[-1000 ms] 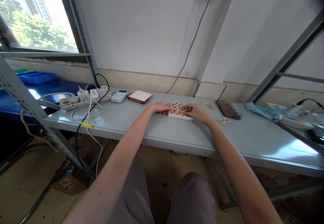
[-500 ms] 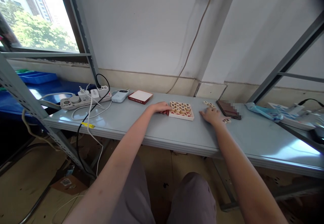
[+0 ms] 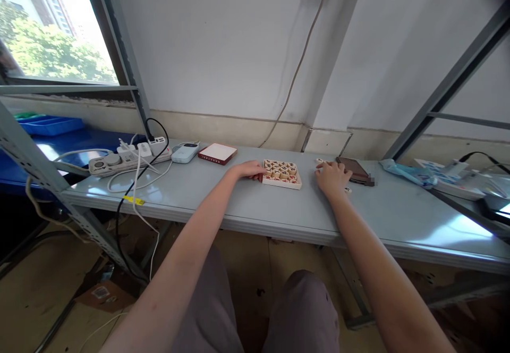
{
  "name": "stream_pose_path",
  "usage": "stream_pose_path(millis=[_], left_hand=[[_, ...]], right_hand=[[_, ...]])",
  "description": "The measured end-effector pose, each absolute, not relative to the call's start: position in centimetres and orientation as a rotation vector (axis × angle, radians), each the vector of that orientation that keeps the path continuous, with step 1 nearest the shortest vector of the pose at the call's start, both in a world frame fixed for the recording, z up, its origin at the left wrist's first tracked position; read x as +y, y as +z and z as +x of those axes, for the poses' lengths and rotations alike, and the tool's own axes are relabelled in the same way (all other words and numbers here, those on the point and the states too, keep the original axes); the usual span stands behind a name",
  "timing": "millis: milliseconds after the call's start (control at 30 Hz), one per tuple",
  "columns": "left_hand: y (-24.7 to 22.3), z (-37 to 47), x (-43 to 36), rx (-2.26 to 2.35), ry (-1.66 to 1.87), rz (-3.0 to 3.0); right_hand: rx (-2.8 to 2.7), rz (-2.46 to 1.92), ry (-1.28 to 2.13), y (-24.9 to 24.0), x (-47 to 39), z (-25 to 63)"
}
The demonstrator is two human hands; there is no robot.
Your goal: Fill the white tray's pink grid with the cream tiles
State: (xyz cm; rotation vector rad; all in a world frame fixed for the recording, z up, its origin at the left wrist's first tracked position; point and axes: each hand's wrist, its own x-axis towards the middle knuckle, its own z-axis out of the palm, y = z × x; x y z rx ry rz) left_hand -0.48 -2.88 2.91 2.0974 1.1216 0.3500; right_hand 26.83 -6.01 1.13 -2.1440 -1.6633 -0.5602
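A shallow cream box [image 3: 282, 185] holds rows of round pieces with black and red characters. My left hand [image 3: 250, 170] is at the box's left side, its fingers closed against that edge. To the right of the box, my right hand [image 3: 331, 176] lies low over the grey table with its fingers spread; whatever is under them is hidden. One loose piece [image 3: 348, 190] lies by the right side of my right hand, and another piece [image 3: 319, 160] sits just beyond its fingers.
A dark brown case [image 3: 356, 171] lies right of my right hand. Further left are a red-brown box lid [image 3: 217, 153], a light blue power bank [image 3: 185, 152] and a power strip [image 3: 129, 160] with cables. A blue plastic bag [image 3: 408, 174] lies at the right.
My right hand has moved slightly away from me, over the loose pieces, and its fingers are more spread. My left hand stays at the box. The view has shifted slightly.
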Motion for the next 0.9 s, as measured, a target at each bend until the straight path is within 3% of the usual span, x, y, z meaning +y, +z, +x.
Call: stream_pose_path(millis=[200, 600, 900], left_hand=[[3.0, -0.4, -3.0, 1.118, 0.359, 2.085], [3.5, -0.4, -3.8, 1.137, 0.365, 2.077], [3.1, -0.5, -3.3, 1.144, 0.365, 2.093]], right_hand=[[-1.536, -2.395, -0.409, 0.4, -5.8, 28.0], [-1.746, -2.034, -0.182, 0.5, -4.0, 28.9], [-1.691, -1.805, 0.257, 1.6, -4.2, 28.1]])
